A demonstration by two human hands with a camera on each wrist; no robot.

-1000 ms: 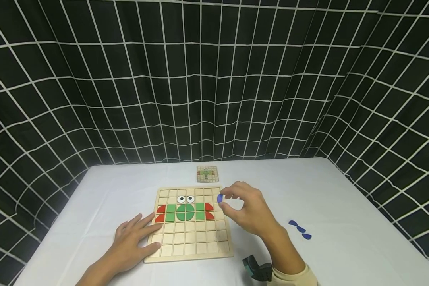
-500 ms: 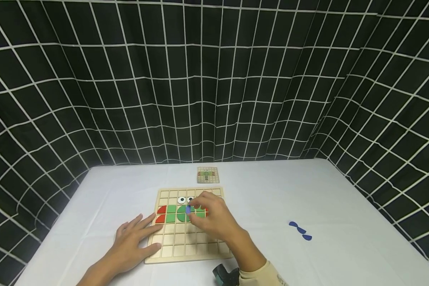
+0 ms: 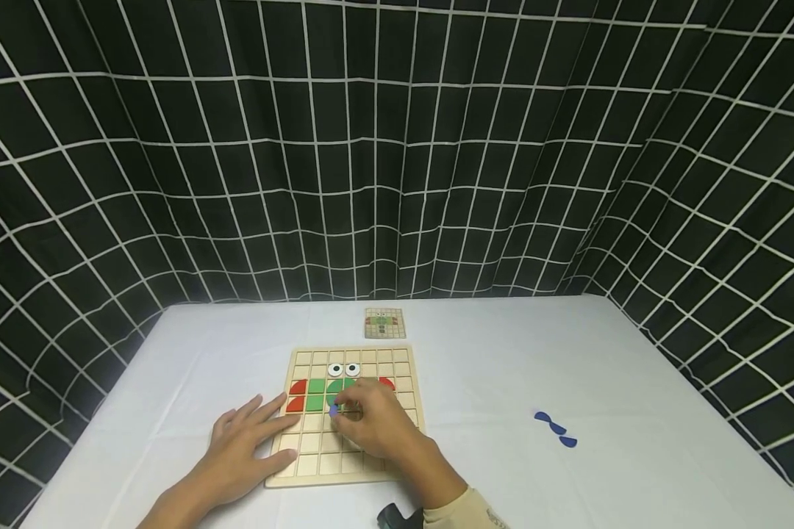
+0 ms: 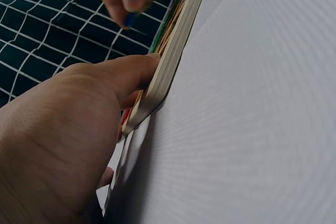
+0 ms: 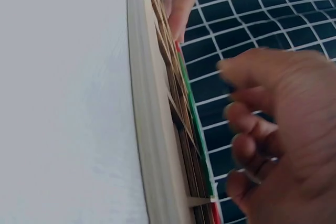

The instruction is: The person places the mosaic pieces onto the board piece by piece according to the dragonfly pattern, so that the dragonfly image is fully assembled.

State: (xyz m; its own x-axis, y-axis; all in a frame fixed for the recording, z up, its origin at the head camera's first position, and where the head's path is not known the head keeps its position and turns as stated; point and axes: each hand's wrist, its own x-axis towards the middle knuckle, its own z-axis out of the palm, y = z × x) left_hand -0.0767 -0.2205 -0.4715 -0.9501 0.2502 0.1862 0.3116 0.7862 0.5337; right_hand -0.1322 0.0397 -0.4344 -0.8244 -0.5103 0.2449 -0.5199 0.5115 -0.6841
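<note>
My left hand (image 3: pixel 241 444) rests with spread fingers on the left edge of a wooden grid board (image 3: pixel 311 464). Over the board's middle, my right hand (image 3: pixel 377 426) pinches a small blue half-round piece (image 3: pixel 334 410) between thumb and fingertips. In the left wrist view that blue piece (image 4: pixel 129 20) shows above the board, held in the right fingers. On the board lie two round eye pieces (image 3: pixel 343 369), green squares (image 3: pixel 316 386), red quarter-round pieces (image 3: pixel 295 404) and green rounded pieces (image 3: pixel 334 386). My right hand hides part of the green and red pieces on the right.
Three blue half-round pieces (image 3: pixel 557 427) lie on the white tablecloth (image 3: pixel 490 367) to the right. A small printed card (image 3: pixel 384 323) with a similar grid figure lies behind the board. A black gridded curtain (image 3: pixel 397 147) stands around the back and sides.
My right hand has carried the blue piece leftward from the board's right edge, past the green pieces, then slightly toward me. The left hand has stayed in place.
</note>
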